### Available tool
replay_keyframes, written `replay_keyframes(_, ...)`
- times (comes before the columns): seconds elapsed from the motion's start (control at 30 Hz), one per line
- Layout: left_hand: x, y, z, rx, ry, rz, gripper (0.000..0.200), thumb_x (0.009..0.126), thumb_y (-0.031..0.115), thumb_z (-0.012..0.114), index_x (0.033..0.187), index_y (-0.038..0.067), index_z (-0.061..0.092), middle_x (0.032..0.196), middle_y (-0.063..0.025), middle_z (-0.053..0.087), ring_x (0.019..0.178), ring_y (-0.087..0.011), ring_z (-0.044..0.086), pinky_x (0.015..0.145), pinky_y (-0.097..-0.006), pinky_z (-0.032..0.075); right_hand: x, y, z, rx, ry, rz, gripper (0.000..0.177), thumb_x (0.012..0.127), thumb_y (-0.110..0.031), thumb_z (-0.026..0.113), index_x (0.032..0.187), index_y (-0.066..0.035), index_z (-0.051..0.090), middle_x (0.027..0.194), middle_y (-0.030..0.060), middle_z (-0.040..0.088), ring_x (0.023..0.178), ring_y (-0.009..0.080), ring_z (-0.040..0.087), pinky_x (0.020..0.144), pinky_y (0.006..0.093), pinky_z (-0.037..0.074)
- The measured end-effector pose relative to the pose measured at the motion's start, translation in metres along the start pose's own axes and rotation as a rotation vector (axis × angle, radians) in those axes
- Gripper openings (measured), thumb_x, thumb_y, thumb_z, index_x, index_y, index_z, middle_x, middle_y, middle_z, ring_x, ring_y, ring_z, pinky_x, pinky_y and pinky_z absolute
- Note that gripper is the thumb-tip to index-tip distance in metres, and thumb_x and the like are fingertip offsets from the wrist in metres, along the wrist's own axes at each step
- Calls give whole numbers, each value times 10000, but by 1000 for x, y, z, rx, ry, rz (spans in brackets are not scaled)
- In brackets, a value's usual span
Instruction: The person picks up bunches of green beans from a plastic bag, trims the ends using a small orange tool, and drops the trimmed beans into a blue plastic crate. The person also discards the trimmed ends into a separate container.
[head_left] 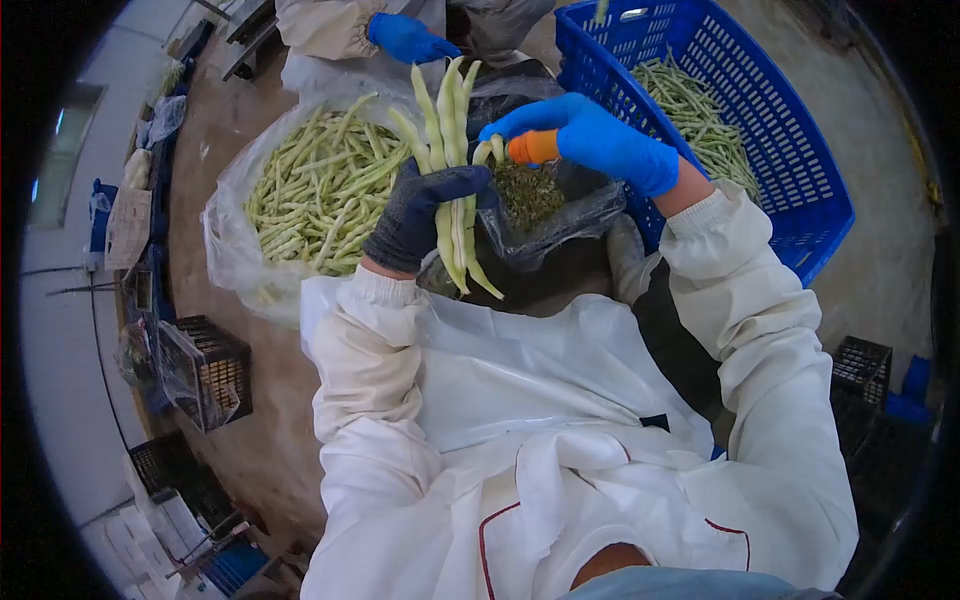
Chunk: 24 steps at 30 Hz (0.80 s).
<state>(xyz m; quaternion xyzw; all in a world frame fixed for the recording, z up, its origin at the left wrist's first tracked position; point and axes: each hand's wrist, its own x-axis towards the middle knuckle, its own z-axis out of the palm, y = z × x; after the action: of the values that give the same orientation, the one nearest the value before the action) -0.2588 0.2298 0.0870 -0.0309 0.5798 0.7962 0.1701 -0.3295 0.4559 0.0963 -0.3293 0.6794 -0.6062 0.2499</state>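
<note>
My left hand (425, 212), in a dark knitted glove, is closed around a bunch of long, flat green beans (452, 125). The beans stick out above and below the fist. My right hand (590, 140) wears a blue glove, with an orange cover (533, 147) around the thumb. Its index finger and thumb pinch the end of a bean (490, 150) just right of the bunch. Below that hand lies a dark plastic bag (570, 225) holding small green trimmings (528, 195). A clear plastic bag full of green beans (320, 185) sits left of my left hand.
At the upper right stands a blue perforated crate (790, 150) with green beans (700, 125) inside. Across from me is another person, whose blue-gloved hand (410, 38) shows at the top. A black crate (205, 370) rests on the brown floor (270, 400) at left.
</note>
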Motion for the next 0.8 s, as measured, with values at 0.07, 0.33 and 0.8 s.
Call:
replay_keyframes(0.07, 0, 1, 0, -18, -23, 22, 345, 735, 22, 696, 1064, -2, 595, 856, -87, 639, 763, -186, 638, 706, -311, 526, 4, 9, -2, 0, 40, -46, 317, 852, -143, 644, 1148, -31, 644, 1066, 80, 669, 982, 120, 584, 891, 274, 444)
replay_keyframes(0.33, 2, -5, 0, 18, 2, 104, 370, 721, 18, 706, 1070, -12, 588, 875, -93, 639, 746, -185, 642, 703, -308, 535, 5, 17, 6, -173, 102, -41, 183, 851, -141, 634, 999, -40, 669, 882, 42, 673, 844, 103, 593, 792, 268, 476)
replay_keyframes(0.8, -8, 5, 10, -121, -108, 227, 408, 732, 59, 669, 1112, -26, 544, 871, -137, 631, 735, -232, 649, 686, -322, 547, -6, 12, 4, -879, 92, 53, 277, 781, -40, 620, 1058, -53, 635, 987, 132, 647, 875, 268, 633, 815, 356, 498)
